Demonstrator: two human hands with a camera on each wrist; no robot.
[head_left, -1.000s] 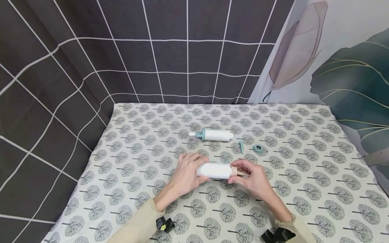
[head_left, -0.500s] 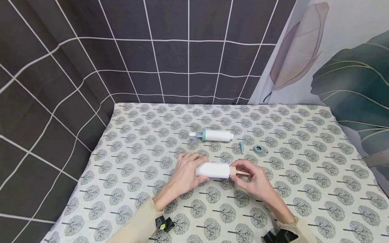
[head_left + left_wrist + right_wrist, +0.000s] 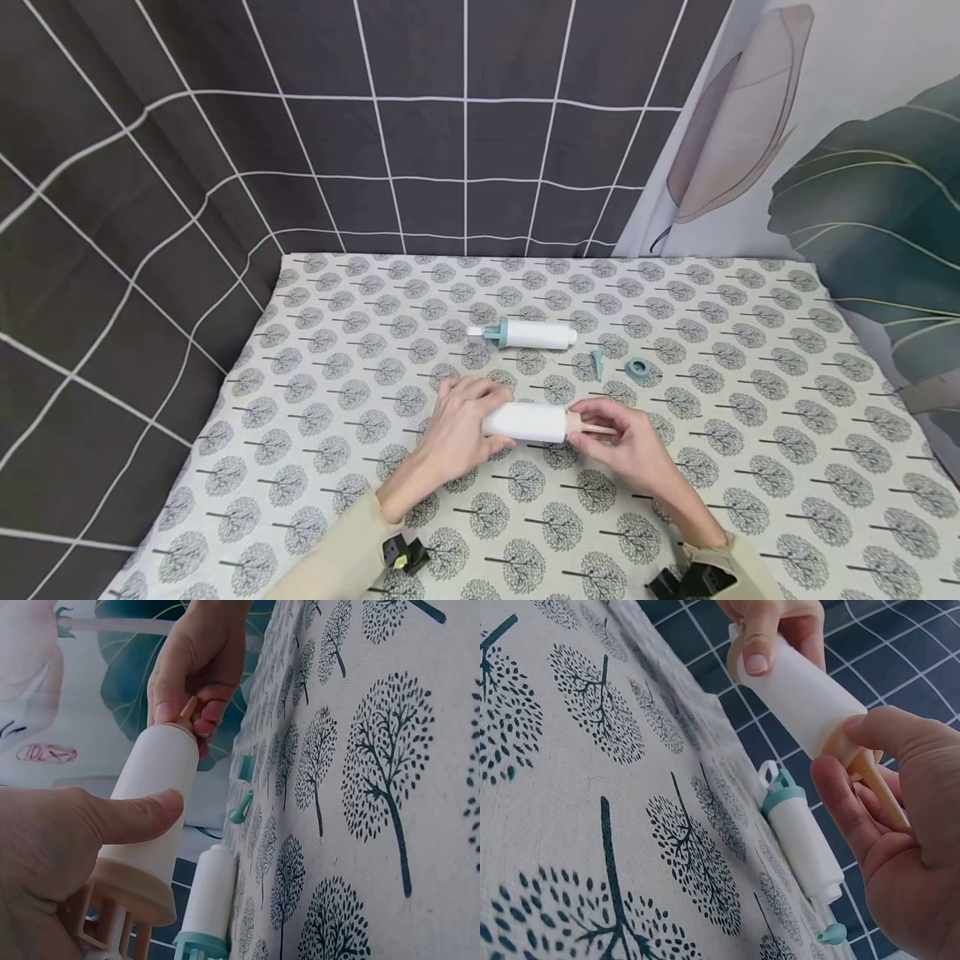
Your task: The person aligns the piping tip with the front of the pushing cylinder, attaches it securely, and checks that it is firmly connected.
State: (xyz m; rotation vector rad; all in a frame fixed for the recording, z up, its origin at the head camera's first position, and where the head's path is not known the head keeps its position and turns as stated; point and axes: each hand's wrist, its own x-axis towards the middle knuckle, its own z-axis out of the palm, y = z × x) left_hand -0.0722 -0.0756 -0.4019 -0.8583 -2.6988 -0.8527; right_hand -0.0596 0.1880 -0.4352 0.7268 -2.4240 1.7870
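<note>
Within your left hand (image 3: 463,423), clamped round it likely for steadiness, the white bottle (image 3: 531,422) points its nozzle (image 3: 598,429) towards your right hand (image 3: 632,443), which pinches the beige cap (image 3: 573,422) at the nozzle's base, presumably because that narrow part allows finer control.

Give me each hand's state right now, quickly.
Left hand: closed, holding the white tube.
Right hand: closed, pinching the tan nozzle cap at the tube's end.

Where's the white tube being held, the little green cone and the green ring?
Held white tube (image 3: 154,769): left wrist view, on its smooth barrel.
Little green cone (image 3: 597,365): head view, on its middle.
Green ring (image 3: 638,377): head view, on its near edge.
</note>
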